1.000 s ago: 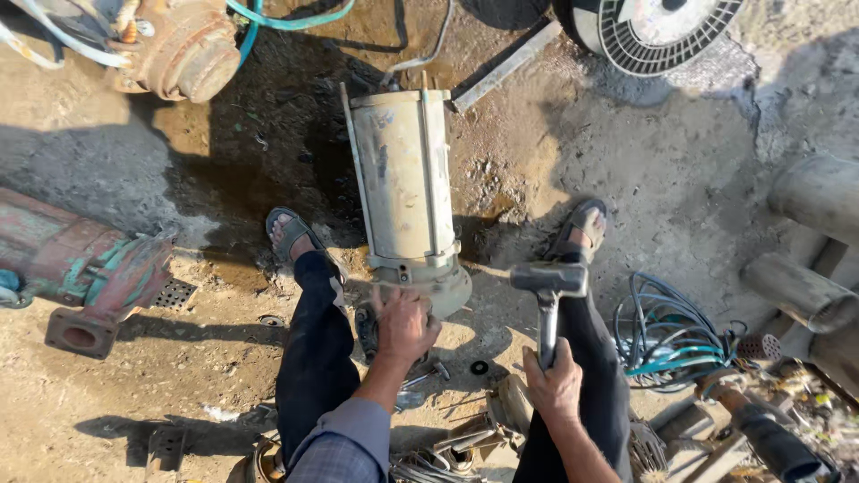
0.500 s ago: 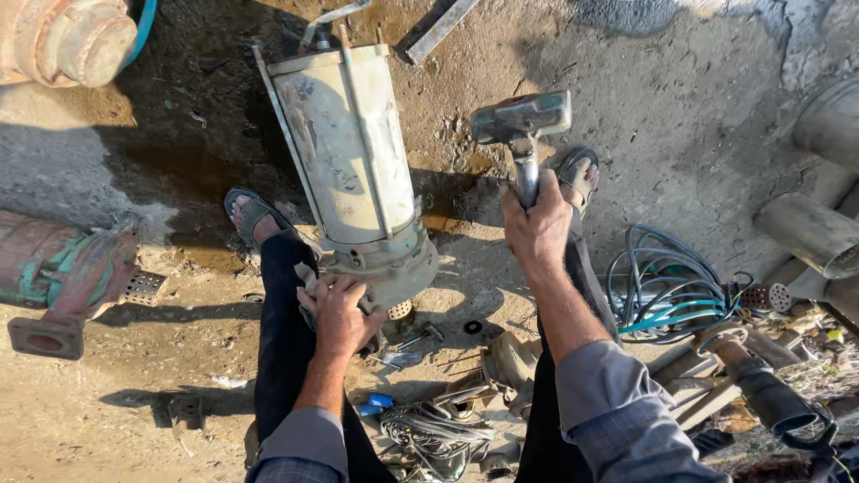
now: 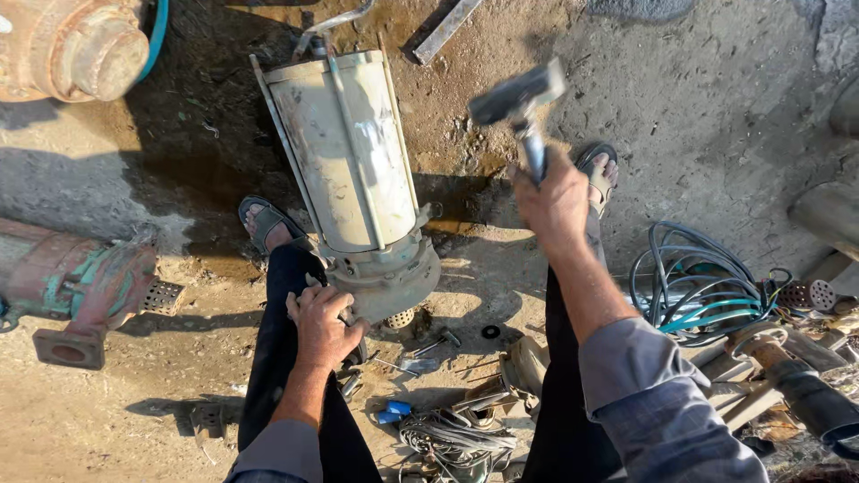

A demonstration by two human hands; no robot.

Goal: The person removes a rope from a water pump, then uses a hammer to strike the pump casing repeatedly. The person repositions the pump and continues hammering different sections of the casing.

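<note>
One head view, looking down on dirt ground. One pale cylindrical pump housing [image 3: 349,152] lies at centre frame, long axis running from the top edge down to a grey flanged end [image 3: 385,273] just below the middle; thin tie rods run along its length, and at least three show. Left hand [image 3: 322,326], lower centre-left, is pressed against the flange's lower-left rim, fingers curled over the edge, clenched onto the casting. Right hand [image 3: 555,201], right of centre, is wrapped tight around the handle of one hammer [image 3: 519,94]; the dark head is raised in the upper middle of the frame, slightly blurred, well apart from the housing. Two sandalled feet: one [image 3: 268,224] just left of the housing, one [image 3: 598,174] right of the hammer hand. Two dark trouser legs run down to the bottom edge; two grey-blue sleeves show there. One rusty red-and-green pump body [image 3: 80,282] lies at the left edge, mid-height, with a perforated strainer end. One more rusted round casting [image 3: 72,45] sits in the upper left corner. One coil of dark and teal cable [image 3: 698,286] lies at right, mid-height. One flat metal bar [image 3: 447,31] lies at the top centre. Small loose parts, wire and a blue fitting [image 3: 394,413] are scattered at bottom centre; too jumbled to count.
</note>
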